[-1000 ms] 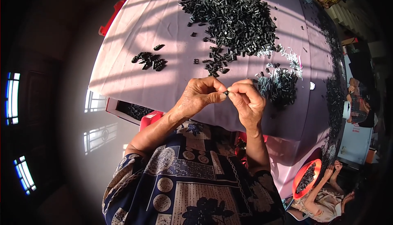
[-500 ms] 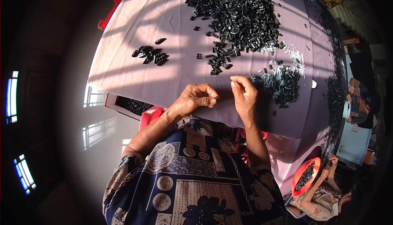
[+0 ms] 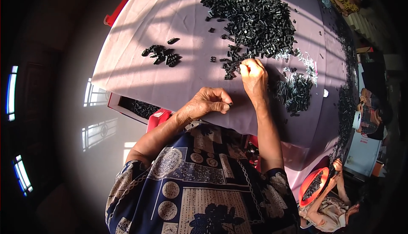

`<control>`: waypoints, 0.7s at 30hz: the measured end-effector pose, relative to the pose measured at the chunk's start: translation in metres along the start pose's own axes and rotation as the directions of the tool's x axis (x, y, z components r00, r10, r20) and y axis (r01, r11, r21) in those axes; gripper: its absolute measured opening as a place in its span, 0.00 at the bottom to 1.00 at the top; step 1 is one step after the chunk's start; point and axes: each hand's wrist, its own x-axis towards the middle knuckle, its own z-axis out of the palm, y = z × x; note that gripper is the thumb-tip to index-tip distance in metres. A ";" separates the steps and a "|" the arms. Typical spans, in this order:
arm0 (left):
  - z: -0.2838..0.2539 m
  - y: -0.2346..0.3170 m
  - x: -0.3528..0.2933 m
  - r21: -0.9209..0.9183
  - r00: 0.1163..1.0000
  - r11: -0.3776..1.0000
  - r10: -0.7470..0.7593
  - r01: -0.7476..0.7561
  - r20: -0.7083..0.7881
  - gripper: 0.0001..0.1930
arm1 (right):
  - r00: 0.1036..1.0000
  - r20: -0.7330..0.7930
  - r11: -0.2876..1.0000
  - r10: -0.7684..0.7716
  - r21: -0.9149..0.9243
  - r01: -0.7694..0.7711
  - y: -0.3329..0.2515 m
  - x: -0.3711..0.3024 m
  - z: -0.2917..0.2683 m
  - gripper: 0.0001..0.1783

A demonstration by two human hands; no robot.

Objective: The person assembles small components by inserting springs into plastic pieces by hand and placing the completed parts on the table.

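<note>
Thumb and forefinger of my left hand (image 3: 206, 103) pinch a small black plastic piece (image 3: 230, 104) just above the table's near edge. My right hand (image 3: 255, 83) reaches farther in, its fingers closed at the near end of a trail of small black cylindrical parts (image 3: 229, 69). Whatever is between those fingertips is hidden. The trail runs up to a large heap of the same black parts (image 3: 255, 21). To the right of my right hand lies a pile of thin grey-green pieces (image 3: 295, 91). Off to the left is a small cluster of joined black pieces (image 3: 159, 54).
A pink cloth (image 3: 127, 59) covers the table. Below its left edge is an open box (image 3: 136, 107) of black parts, beside a red chair (image 3: 159, 118). At lower right a person holds a red basin (image 3: 313, 187). More people sit along the right side.
My right hand has moved forward from beside the left hand to the black parts, and its fingers have closed. My left hand keeps its pinch, shifted slightly right.
</note>
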 end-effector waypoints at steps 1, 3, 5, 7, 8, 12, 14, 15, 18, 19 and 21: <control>-0.002 0.001 -0.002 -0.001 1.000 1.000 0.002 -0.002 -0.003 0.03 | 1.000 0.002 1.000 -0.002 0.001 0.002 -0.004 0.003 0.001 0.05; -0.004 0.001 -0.005 -0.042 1.000 0.999 -0.007 0.007 0.000 0.03 | 0.996 0.090 0.999 0.014 -0.043 -0.010 -0.009 0.007 0.002 0.05; -0.005 0.000 -0.006 -0.032 1.000 0.999 0.003 -0.003 0.002 0.03 | 0.992 0.127 0.996 0.004 -0.085 0.006 -0.013 0.011 0.001 0.06; -0.002 -0.001 -0.006 -0.021 1.000 1.000 0.012 -0.012 0.002 0.03 | 0.984 0.177 0.982 0.015 -0.188 0.019 -0.015 0.012 -0.001 0.06; 0.002 -0.002 -0.006 -0.024 1.000 1.000 0.016 -0.016 -0.002 0.03 | 0.981 0.194 0.979 0.027 -0.204 0.013 -0.013 0.011 -0.003 0.06; 0.017 -0.010 -0.001 -0.031 1.000 0.999 -0.007 0.007 -0.009 0.03 | 0.989 0.095 0.993 0.112 0.033 -0.116 0.005 -0.004 -0.019 0.05; 0.028 -0.014 0.005 -0.037 1.000 0.999 0.001 -0.001 -0.008 0.04 | 0.967 0.124 0.862 0.221 0.439 -0.253 0.020 -0.014 -0.034 0.05; 0.033 -0.017 0.008 -0.046 1.000 0.999 0.010 -0.010 -0.003 0.04 | 0.964 0.187 0.715 0.188 0.647 -0.265 0.023 -0.019 -0.045 0.05; 0.047 -0.021 0.018 -0.062 0.999 0.998 0.016 -0.019 -0.050 0.04 | 0.935 0.252 0.481 0.251 0.806 -0.346 0.022 -0.031 -0.067 0.12; 0.051 -0.021 0.021 -0.052 0.996 0.998 0.037 -0.041 -0.076 0.04 | 0.946 0.256 0.410 0.197 0.855 -0.317 0.028 -0.035 -0.070 0.12; 0.059 -0.023 0.028 -0.037 0.994 0.998 0.042 -0.046 -0.100 0.04 | 0.939 0.307 0.307 0.157 0.888 -0.341 0.035 -0.046 -0.079 0.10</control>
